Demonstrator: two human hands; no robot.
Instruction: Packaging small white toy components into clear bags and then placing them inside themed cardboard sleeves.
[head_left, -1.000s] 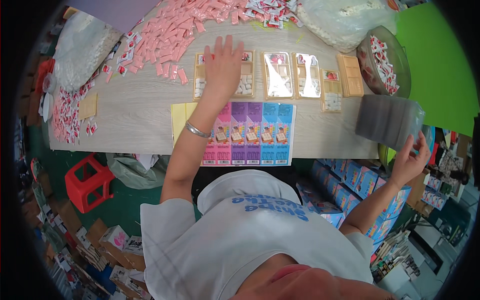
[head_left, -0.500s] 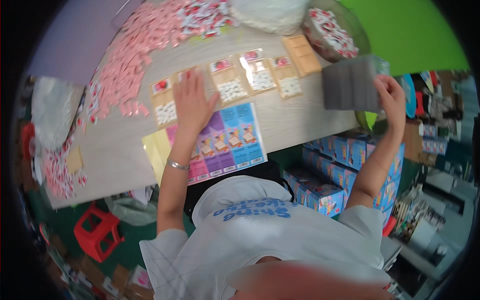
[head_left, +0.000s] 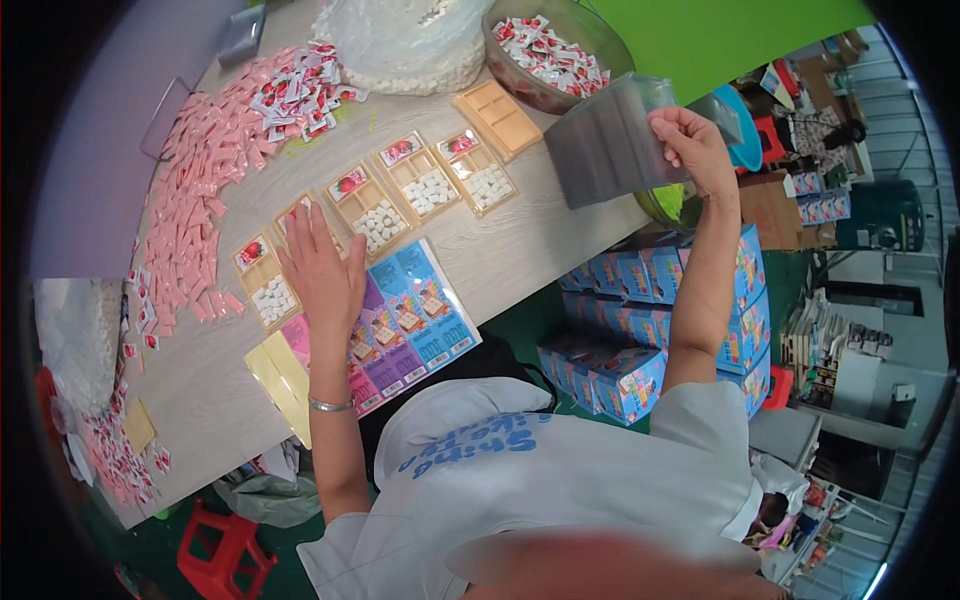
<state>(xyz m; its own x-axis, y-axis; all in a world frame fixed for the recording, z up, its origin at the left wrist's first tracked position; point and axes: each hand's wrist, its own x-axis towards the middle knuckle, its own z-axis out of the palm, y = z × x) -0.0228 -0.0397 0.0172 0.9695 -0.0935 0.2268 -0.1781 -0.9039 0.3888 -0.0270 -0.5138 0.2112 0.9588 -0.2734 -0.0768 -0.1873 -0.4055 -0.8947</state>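
My left hand (head_left: 325, 268) lies with fingers spread over a tan compartment tray, hiding most of it. Beside it in the row stand more small trays (head_left: 372, 205), each with a strawberry-printed sachet and small white pellets in their compartments. My right hand (head_left: 694, 147) has thumb and fingers pinched at the right edge of a stack of thin, see-through grey plastic covers (head_left: 605, 150). Whether it grips one cover or several, I cannot tell. Below my left hand lies a sheet of pink, purple and blue printed cards (head_left: 418, 318).
Pink sachets (head_left: 185, 215) are heaped at left, with red-and-white sachets (head_left: 298, 92) behind. A bag of white pellets (head_left: 415, 45), a sachet-filled bowl (head_left: 548, 60) and stacked empty tan trays (head_left: 497, 118) stand at the back. Blue boxes (head_left: 625, 385) and a red stool (head_left: 225, 550) are below the table.
The whole view has turned, so the table's things sit further left and tilted. My left hand still rests over the tray, and my right hand stays at the edge of the cover stack.
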